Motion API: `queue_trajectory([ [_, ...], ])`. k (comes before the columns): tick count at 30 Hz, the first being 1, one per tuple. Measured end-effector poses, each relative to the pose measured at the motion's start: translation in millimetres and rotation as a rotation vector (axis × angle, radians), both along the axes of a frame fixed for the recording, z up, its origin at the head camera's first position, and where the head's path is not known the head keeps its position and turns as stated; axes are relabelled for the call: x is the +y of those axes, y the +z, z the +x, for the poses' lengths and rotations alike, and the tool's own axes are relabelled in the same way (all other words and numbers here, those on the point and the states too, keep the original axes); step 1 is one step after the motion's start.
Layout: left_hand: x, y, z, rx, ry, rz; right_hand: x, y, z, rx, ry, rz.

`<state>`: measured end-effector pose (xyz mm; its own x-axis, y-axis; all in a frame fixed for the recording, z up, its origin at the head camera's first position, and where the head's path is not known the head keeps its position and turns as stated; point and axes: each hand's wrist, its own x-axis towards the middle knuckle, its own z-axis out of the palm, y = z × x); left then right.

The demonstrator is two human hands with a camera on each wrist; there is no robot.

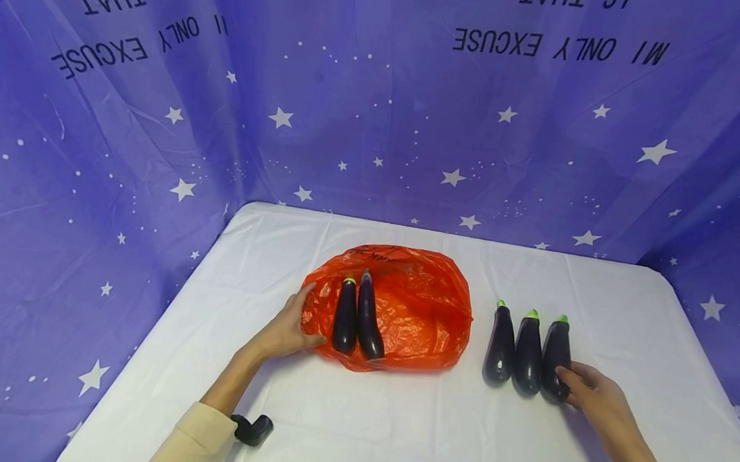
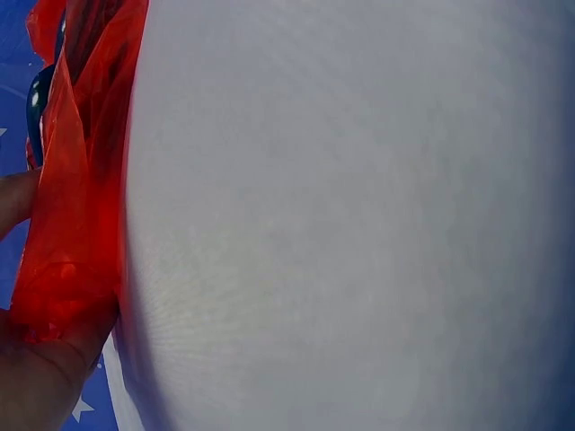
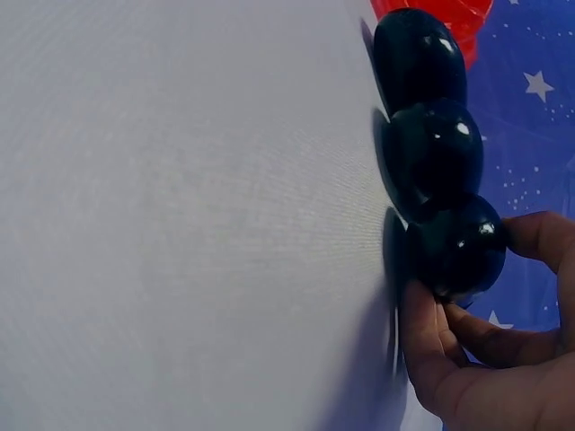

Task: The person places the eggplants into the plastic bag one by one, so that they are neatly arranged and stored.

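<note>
A red plastic bag (image 1: 428, 318) lies spread on the table with two dark purple eggplants (image 1: 345, 317) side by side at its left part. My left hand (image 1: 286, 328) rests against the bag's left edge, thumb and fingers spread wide apart. In the left wrist view, red film (image 2: 67, 197) overlaps part of that hand. Three more eggplants with green stem ends stand in a row to the right, lying close together. My right hand (image 1: 596, 396) holds the rightmost eggplant (image 1: 557, 356) near its rounded lower end, thumb on top and fingers at its outer side.
The middle eggplant (image 1: 528, 358) and the left one (image 1: 500, 346) of the row lie beside the held one. A white cloth (image 1: 397, 428) covers the table. Purple star-printed curtains (image 1: 376, 120) rise behind it. A black strap (image 1: 253, 431) shows at the left sleeve.
</note>
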<state>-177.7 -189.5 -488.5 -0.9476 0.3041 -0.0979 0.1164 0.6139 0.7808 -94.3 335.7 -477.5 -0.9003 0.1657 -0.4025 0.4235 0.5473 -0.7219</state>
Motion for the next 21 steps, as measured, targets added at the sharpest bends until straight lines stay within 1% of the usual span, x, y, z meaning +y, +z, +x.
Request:
queue_trajectory([
  [7, -0.8, 1.1, -0.1, -0.005, 0.003, -0.002, 4, 6.3, 0.9, 0.014, 0.000, 0.021],
  [12, -1.3, 2.7, 0.5, -0.004, 0.010, -0.007, 3, 14.8, 2.9, 0.072, 0.005, -0.004],
  [17, -0.9, 1.8, 0.2, 0.007, 0.001, -0.006, -5, 25.2, 3.8, 0.120, 0.015, -0.042],
  [21, 0.5, 0.6, 0.6, 0.010, -0.005, 0.008, -13, 36.0, 2.7, 0.171, 0.034, -0.009],
])
